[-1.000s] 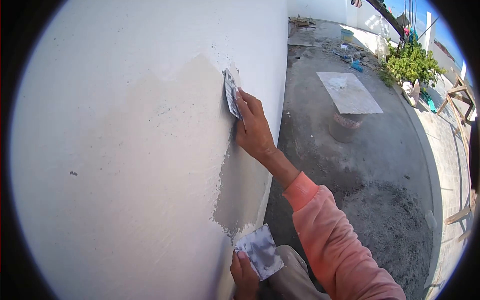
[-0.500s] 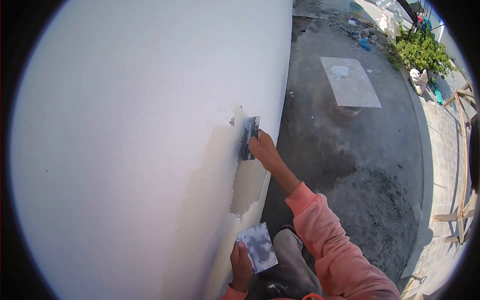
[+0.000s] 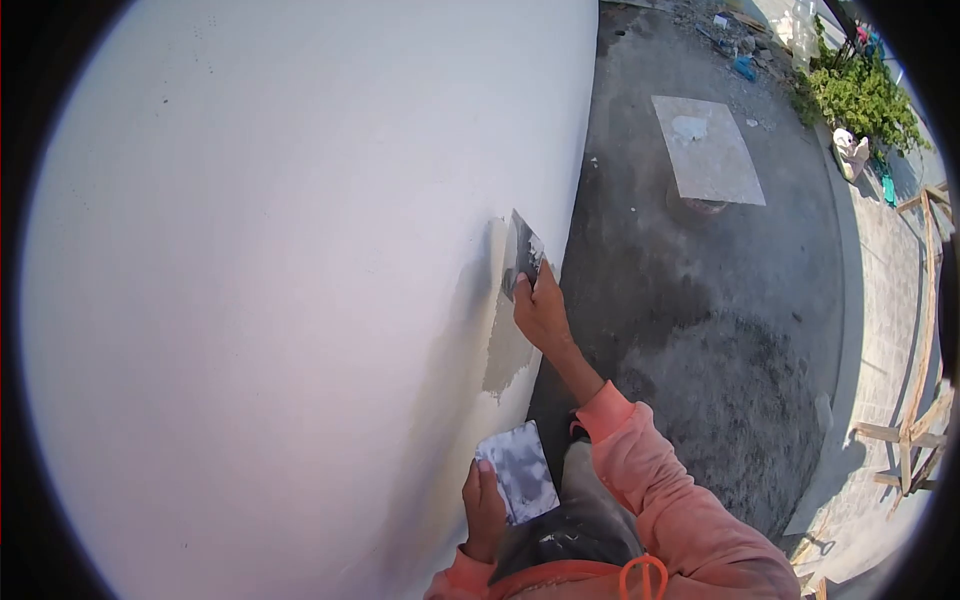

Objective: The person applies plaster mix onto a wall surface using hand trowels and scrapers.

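My right hand grips a wide putty knife by its near edge. The blade is tilted, with pale filler smeared on its face, and it overlaps the white wall near the wall's right edge. Just below the blade, a damp grey-beige patch of filler with a ragged lower edge marks the wall. Lower down, my left hand pinches a flat rectangular metal plate at its left side, thumb on top. White and grey smears cover the plate, which is held in front of my legs.
A pale board with a white lump of filler rests on a bucket-like support on the grey concrete floor. Rubble, a green plant and a wooden frame line the far and right sides.
My right hand has turned the putty knife from lying along the wall to a tilted angle, its face now showing. My left hand keeps the plate low. The view has shifted slightly.
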Tool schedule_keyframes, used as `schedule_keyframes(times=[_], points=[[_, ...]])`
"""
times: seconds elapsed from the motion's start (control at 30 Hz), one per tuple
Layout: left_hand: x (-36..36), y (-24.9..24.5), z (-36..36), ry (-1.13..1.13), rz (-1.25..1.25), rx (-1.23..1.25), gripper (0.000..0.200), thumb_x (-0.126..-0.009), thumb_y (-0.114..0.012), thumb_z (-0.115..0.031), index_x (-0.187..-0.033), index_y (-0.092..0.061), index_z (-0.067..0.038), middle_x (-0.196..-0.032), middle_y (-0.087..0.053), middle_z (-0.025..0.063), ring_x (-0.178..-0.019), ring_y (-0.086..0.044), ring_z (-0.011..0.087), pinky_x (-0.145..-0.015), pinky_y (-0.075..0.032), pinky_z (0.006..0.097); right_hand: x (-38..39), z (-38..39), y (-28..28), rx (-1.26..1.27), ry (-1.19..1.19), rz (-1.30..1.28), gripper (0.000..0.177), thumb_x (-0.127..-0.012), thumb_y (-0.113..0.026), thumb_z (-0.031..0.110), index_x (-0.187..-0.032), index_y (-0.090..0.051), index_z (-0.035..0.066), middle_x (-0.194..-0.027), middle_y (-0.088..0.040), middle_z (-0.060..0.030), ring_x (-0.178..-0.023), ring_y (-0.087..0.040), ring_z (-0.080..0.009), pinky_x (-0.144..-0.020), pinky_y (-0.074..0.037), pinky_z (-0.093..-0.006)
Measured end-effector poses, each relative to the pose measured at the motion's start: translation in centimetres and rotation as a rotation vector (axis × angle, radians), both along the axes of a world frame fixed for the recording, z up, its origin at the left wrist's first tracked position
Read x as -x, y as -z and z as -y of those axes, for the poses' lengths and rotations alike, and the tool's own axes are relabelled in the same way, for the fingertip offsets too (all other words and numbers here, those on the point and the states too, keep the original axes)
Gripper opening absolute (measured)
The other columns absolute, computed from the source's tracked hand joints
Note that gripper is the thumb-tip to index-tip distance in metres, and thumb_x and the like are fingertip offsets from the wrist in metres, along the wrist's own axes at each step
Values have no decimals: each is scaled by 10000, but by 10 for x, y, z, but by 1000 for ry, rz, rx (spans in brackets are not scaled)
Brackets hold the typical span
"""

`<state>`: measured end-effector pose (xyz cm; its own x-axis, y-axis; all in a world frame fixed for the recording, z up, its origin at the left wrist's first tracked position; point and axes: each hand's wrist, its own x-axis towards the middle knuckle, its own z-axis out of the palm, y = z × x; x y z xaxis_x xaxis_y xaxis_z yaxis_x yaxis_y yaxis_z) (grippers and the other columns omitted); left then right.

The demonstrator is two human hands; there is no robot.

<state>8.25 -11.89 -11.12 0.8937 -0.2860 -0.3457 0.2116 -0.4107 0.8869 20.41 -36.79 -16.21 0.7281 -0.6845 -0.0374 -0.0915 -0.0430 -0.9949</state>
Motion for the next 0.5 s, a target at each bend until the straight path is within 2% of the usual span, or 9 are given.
schedule_keyframes(times=[0.07,0.17,0.27,0.3,0.37,0.4,0.43,0.5], points=[[-1,-8,-5,27,-47,-13,324,-1039,-379,-219,-1074,-563,46,-889,-594,81,-818,-509,160,-785,-429,313,-26,21,29,-44,73,-121,300,-923,-448,68,-1143,-479,-134,-1102,-520,-285,-937,-582,-403,-835,-468,-424],[3,1,-8,-18,13,-62,325,-1039,-383,-218,-1119,-557,44,-939,-592,79,-873,-511,156,-831,-417,303,-67,34,56,214,-16,-121,352,-900,-439,59,-1176,-464,-157,-1113,-496,-305,-999,-555,-412,-887,-457,-442],[1,-21,12,-40,65,-59,300,-1047,-391,-239,-1064,-563,6,-848,-545,-2,-807,-454,82,-760,-398,260,-75,19,48,384,56,-76,323,-864,-469,56,-1129,-489,-128,-1107,-518,-302,-1039,-530,-421,-925,-426,-453],[0,-20,14,-52,27,-29,310,-1044,-386,-230,-1096,-559,22,-906,-568,36,-852,-482,118,-804,-403,280,-67,18,42,360,-7,-4,294,-870,-467,58,-1115,-495,-102,-1117,-500,-293,-1083,-500,-396,-942,-400,-431],[1,-17,8,-73,-57,26,341,-1037,-376,-214,-1159,-550,53,-1022,-614,113,-944,-536,190,-891,-414,319,-38,23,12,229,-90,90,285,-874,-468,63,-1113,-497,-92,-1075,-529,-281,-1024,-528,-389,-910,-414,-423],[2,-19,7,-67,-82,11,337,-1037,-377,-215,-1148,-551,52,-999,-610,105,-923,-532,185,-871,-416,316,-24,26,1,162,-130,138,281,-877,-468,65,-1112,-498,-86,-1054,-543,-275,-994,-542,-385,-894,-421,-419],[0,-23,7,-63,-101,-5,334,-1038,-378,-216,-1137,-552,51,-975,-606,97,-903,-529,181,-851,-419,314,-16,29,5,57,-24,36,264,-881,-476,98,-1072,-506,-83,-933,-597,-243,-824,-587,-338,-767,-454,-415],[-1,-32,8,-57,-85,-23,328,-1038,-381,-220,-1116,-551,49,-927,-590,79,-862,-514,167,-809,-418,306,-20,42,28,-85,98,-100,214,-883,-477,108,-985,-519,-75,-815,-599,-213,-755,-608,-324,-709,-460,-425]])
